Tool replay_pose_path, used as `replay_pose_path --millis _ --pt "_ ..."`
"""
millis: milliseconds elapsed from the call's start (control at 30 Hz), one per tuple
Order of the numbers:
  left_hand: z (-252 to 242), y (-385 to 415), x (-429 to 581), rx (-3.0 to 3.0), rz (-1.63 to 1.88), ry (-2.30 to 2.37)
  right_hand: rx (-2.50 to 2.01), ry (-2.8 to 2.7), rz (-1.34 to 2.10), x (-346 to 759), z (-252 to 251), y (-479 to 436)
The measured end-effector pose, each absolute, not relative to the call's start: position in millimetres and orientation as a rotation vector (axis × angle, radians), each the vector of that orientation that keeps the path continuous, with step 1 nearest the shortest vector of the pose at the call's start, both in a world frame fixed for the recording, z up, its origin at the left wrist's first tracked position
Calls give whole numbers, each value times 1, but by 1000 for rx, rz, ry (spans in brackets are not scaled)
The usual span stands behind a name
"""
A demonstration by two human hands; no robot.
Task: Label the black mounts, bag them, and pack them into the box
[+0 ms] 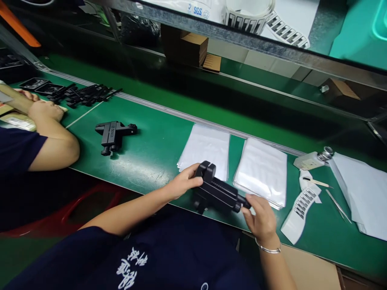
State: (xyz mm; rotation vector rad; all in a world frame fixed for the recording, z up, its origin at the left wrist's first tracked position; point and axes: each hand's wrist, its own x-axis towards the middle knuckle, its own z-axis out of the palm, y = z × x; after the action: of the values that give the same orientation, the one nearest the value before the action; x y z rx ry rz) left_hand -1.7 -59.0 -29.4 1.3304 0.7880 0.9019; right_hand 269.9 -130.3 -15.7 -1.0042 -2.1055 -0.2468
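Near the bench's front edge I hold a black plastic clamp-like device (pixel 222 193) between both hands. My left hand (pixel 186 182) grips its upper left end, thumb on top. The fingers of my right hand (pixel 261 215) pinch the knob at its right end. Behind the device lie two stacks of clear plastic bags, a left stack (pixel 208 145) and a right stack (pixel 262 171). A similar black device marked BOSCH (pixel 113 135) rests on the green bench to the left.
At the left are a co-worker's arm (pixel 56 141) and a pile of black parts (pixel 86 94). To the right lie a label strip (pixel 302 209), tweezers (pixel 338 206), a small bottle (pixel 311 161) and white sheets (pixel 363 193). A metal shelf edge (pixel 242 44) crosses above.
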Motion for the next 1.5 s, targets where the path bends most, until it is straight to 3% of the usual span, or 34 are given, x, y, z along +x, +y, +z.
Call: replay_pose_path --millis 133,333,467,567,700,833,1033,1500 --pt "-37 -63 -8 1230 938 872 -1000 -2108 64 251 -7 -131" --pt "-26 -62 -38 1978 1053 745 -1273 -1158 1333 232 -17 -116" --pt "-21 -65 -42 2245 1084 463 -1208 -819 1784 232 -22 -106" --pt "-25 -68 -34 1916 1086 764 -1183 -827 1645 235 -27 -108" --pt "-33 -64 -16 1144 1175 1006 -1241 -1083 1084 233 -38 -113" --pt "-35 -59 1 807 1094 898 -1229 -1107 1043 220 -52 -113" --pt "-39 -62 13 865 1083 762 -1159 -705 984 212 -67 -107" --pt "-39 -62 19 1066 1118 808 -1228 -753 1079 224 -66 -96"
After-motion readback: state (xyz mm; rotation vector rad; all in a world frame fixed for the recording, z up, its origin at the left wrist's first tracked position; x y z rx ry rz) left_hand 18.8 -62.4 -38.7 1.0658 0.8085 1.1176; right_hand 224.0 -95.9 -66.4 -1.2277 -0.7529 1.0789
